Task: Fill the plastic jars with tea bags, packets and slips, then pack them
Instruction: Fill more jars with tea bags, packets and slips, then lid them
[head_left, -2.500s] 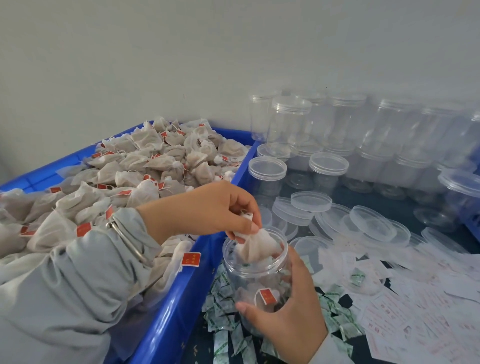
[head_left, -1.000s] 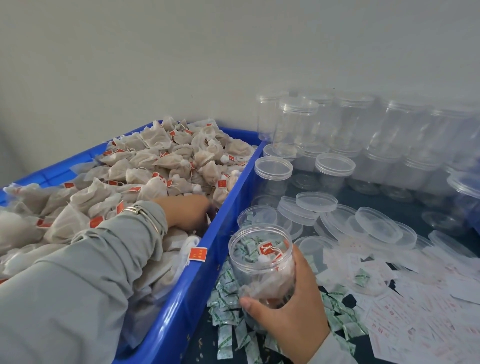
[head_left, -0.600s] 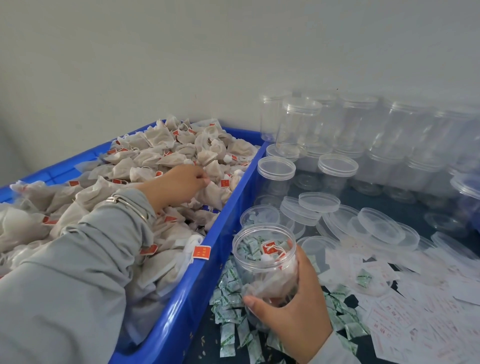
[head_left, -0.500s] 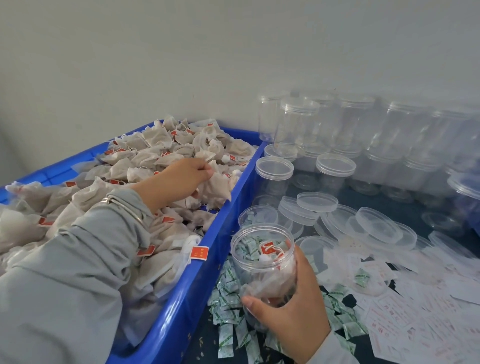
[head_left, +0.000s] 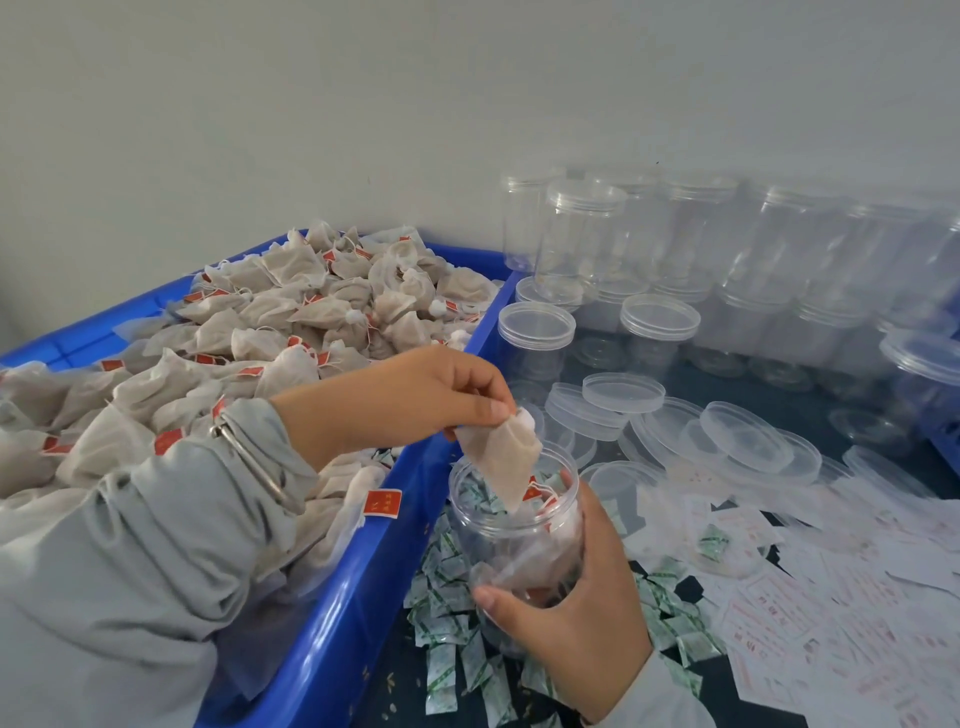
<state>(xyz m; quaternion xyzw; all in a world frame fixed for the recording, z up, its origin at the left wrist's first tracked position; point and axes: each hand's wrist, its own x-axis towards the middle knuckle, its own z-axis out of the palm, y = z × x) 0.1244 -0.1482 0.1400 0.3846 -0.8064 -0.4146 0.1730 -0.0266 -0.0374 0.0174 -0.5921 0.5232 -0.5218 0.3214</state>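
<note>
Mesh tea bag (head_left: 501, 457) enters jar (head_left: 514, 540) rim.

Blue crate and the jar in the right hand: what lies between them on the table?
Head view: small green-and-white packets scattered on the dark table between the blue crate and the held jar.

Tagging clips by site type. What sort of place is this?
Probably a small hand-packing workstation for tea, not a home kitchen. A blue crate holds a bulk heap of tea bags, dozens of identical empty clear jars stand against the wall, and loose lids, green packets and printed slips cover the table.
</note>
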